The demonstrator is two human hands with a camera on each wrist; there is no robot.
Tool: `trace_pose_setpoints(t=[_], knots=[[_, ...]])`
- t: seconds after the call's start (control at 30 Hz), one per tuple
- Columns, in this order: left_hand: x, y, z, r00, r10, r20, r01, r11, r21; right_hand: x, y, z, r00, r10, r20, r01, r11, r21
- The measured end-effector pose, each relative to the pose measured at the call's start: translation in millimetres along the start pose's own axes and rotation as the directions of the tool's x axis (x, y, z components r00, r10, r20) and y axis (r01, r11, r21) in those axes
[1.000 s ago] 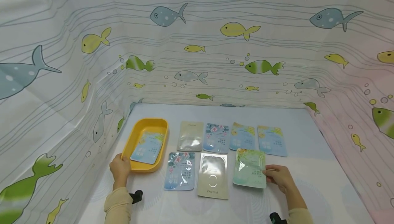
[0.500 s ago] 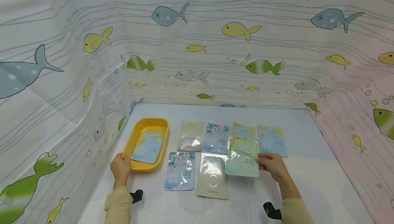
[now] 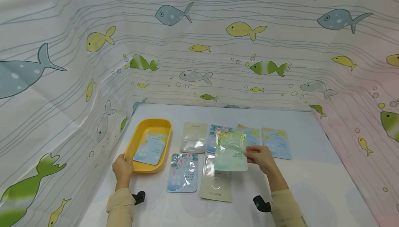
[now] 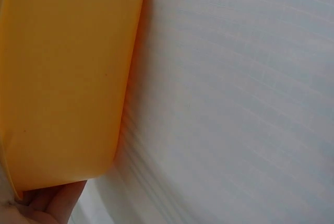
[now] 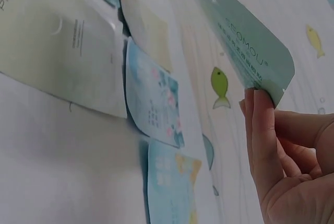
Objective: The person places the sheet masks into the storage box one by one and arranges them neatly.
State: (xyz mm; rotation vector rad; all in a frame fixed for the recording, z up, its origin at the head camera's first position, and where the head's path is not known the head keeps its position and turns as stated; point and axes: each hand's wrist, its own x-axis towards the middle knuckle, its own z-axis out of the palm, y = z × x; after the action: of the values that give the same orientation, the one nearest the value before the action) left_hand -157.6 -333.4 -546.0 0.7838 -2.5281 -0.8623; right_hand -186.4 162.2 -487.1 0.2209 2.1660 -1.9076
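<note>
My left hand (image 3: 123,168) grips the near left corner of a yellow tray (image 3: 146,168), whose side wall fills much of the left wrist view. Inside the tray lies a blue sheet mask packet (image 3: 150,149). With my right hand (image 3: 262,159) I pinch a green sheet mask packet (image 3: 230,152) by its right edge. It hangs raised above the table, partly covering a gold PMPM packet (image 3: 215,193) and a blue floral packet (image 3: 212,140). In the right wrist view, fingertips (image 5: 263,98) and thumb hold one corner of that green packet (image 5: 255,46).
Another floral packet (image 3: 183,173) lies right of the tray, a second gold packet (image 3: 194,138) behind it. Two blue and yellow packets (image 3: 276,143) lie at the back right. A fish-printed curtain (image 3: 199,60) surrounds the white table (image 3: 311,171).
My right hand has carried the green packet up and leftward, from the right end of the near row to over the gold and floral packets. The left hand stays on the tray.
</note>
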Motion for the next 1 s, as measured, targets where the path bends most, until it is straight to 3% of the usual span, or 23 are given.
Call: trace_pose_setpoints(t=[1.0], knots=[[1.7,-2.3,2.8,1.000,0.006,-0.017,-0.007,1.000,-0.001,35.8,-29.7,95.2,0.995,-0.021,0.101,0.017,0.999,0.033]])
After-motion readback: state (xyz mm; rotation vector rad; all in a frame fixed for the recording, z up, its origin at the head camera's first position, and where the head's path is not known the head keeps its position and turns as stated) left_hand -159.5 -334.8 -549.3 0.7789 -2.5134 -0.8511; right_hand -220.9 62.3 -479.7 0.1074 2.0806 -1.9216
